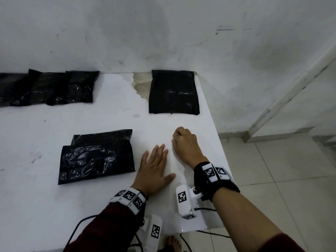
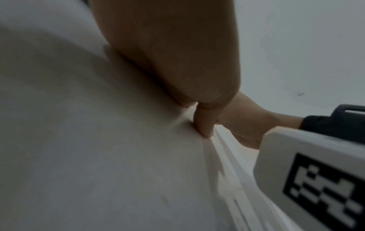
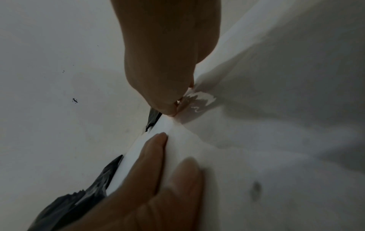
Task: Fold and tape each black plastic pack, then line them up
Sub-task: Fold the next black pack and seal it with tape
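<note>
A crumpled black pack [image 1: 98,157] lies at the middle left of the white table [image 1: 54,188], its top flap folded. My left hand [image 1: 156,160] lies flat on the table just right of it, fingers [image 3: 158,164] straight and pressing the white surface. Close beside it, my right hand [image 1: 183,142] is curled, and its thumb and fingertips [image 3: 173,107] pinch a small shiny piece of clear tape [image 3: 199,101] on the surface, which rises in a ridge there. A flat black pack [image 1: 173,91] lies at the back right. Several more packs [image 1: 47,88] overlap in a row at the back left.
The table's right edge [image 1: 214,124] runs close to my right hand, with tiled floor [image 1: 281,179] beyond it. A peeled patch [image 1: 141,84] shows by the wall. Cables [image 1: 76,228] hang off the near edge and a bare foot [image 1: 174,242] stands below.
</note>
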A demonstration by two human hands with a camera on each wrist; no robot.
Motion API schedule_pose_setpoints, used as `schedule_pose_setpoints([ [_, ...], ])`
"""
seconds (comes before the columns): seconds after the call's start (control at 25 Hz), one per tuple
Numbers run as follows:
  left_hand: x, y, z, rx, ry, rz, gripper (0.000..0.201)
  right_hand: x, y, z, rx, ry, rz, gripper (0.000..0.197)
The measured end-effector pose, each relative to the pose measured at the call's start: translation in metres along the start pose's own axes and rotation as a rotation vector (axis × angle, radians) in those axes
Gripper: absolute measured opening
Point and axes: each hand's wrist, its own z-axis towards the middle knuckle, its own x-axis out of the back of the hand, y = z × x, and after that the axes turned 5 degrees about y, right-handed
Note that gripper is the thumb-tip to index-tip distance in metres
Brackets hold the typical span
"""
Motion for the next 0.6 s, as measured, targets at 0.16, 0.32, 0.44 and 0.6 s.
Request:
schedule_pose_setpoints([
  [0.16,-0.0003,-0.0004,-0.0006,0.003,0.003,0.012,0.1,-0.0043,-0.0032,-0.0014,-0.014,0.024,0.002,0.029],
  [0.32,-0.0013,-0.0008,-0.0005,0.003,0.008,0.007,0.1,-0.0046,-0.0042,-0.0007,-0.029,0.039,-0.003,0.03],
  [0.44,-0.002,-0.0008,-0.0003,0.004,0.007,0.01,0.1,-0.0032,-0.0037,0.003,-0.034,0.036,0.011,0.026],
  [0.6,-0.0019,-0.001,0.0005,0.005,0.008,0.028,0.1,-0.0023,0.0013,0.0045,-0.05,0.039,0.086,0.023],
])
